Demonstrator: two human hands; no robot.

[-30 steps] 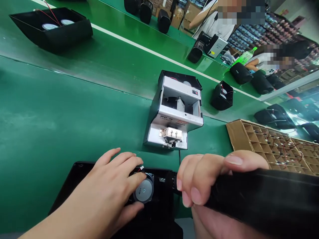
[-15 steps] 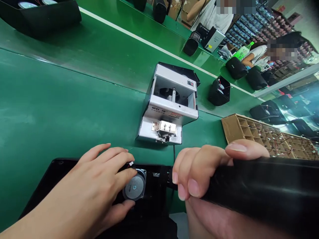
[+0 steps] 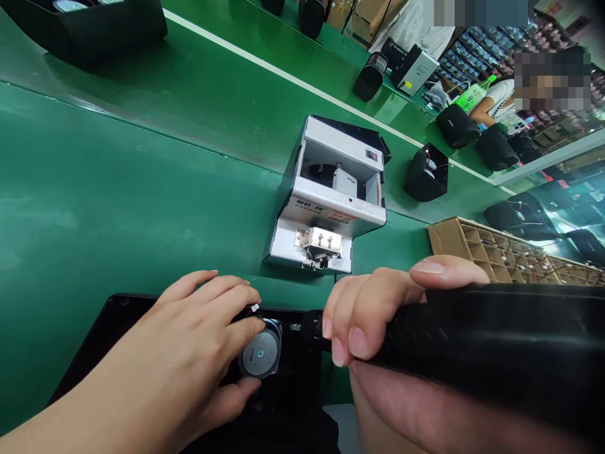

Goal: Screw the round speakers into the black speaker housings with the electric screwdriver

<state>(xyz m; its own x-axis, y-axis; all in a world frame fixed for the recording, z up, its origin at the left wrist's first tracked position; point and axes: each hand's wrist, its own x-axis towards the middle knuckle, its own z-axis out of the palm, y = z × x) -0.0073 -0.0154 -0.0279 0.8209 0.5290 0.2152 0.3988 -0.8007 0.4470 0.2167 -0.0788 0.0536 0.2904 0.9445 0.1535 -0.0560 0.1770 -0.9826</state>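
Observation:
My left hand [image 3: 203, 331] rests over a black speaker housing [image 3: 297, 372] low in view. Its thumb and forefinger press around a round grey speaker driver [image 3: 259, 354] with a metal frame. A small white connector [image 3: 255, 308] shows by the fingertips. In my right hand [image 3: 373, 309], fingers wrap a thick black electric screwdriver [image 3: 496, 334], held nearly level. Its dark nose points left over the housing's right part, a short way from the driver; whether its tip touches anything, I cannot tell.
Ahead stands a silver screw feeder [image 3: 331, 202] on the green bench [image 3: 142, 208]. At right is a divided cardboard box [image 3: 454, 239] with wired parts. Black speaker housings [image 3: 428, 173] stand farther off. Across the bench, a person [image 3: 501, 98] sits near a green bottle [image 3: 475, 94].
The view has shifted slightly, moving the bench items right. My right hand and screwdriver are a little higher and farther left. Inside the feeder, the metal part has turned. My left hand keeps its grip.

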